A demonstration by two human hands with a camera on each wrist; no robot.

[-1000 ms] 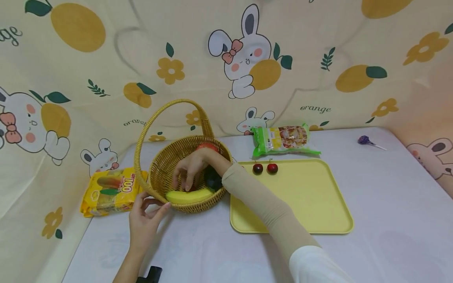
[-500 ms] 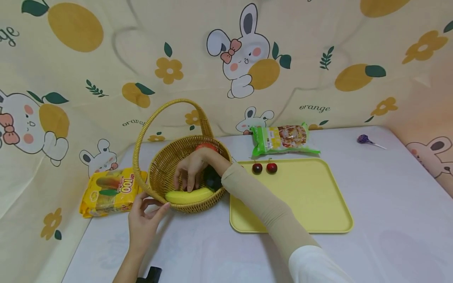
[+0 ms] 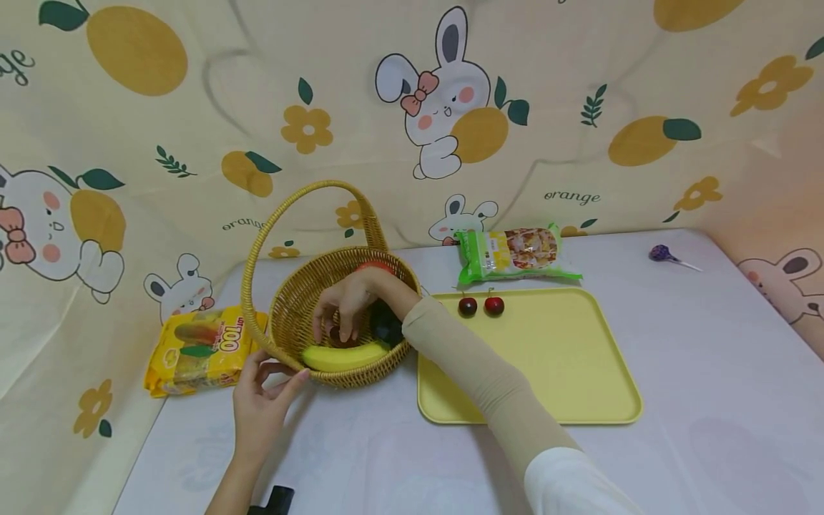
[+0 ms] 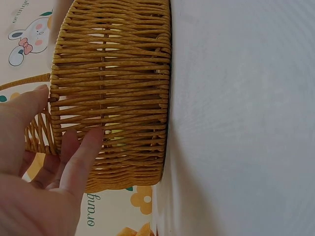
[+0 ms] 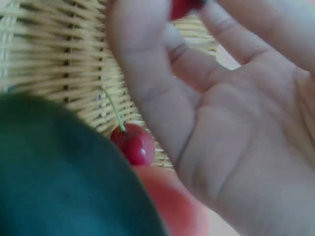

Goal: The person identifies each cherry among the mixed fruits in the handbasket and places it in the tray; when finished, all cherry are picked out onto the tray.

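Observation:
My right hand [image 3: 347,304] reaches down into a wicker basket [image 3: 290,300] and pinches a dark red cherry [image 3: 341,337]. In the right wrist view that cherry [image 5: 183,7] shows partly between the fingertips. Another cherry [image 5: 135,145] with a green stem lies in the basket, beside a smooth dark green rounded thing [image 5: 64,172] and a reddish fruit [image 5: 179,201]. A banana [image 3: 344,357] lies along the basket's near side. My left hand [image 3: 264,400] grips the basket's near left rim by the handle base; in the left wrist view its fingers touch the woven wall.
Right of the basket lies a yellow tray [image 3: 547,365] with two cherries [image 3: 481,307] near its far edge. Behind it sits a green snack packet [image 3: 515,252]. A lollipop [image 3: 672,256] lies far right, a yellow packet [image 3: 199,350] left. A black object [image 3: 277,501] shows at the front.
The cherry now shows below my right fingers, where it was hidden before; those fingers have shifted slightly. My left hand and the basket stay in place.

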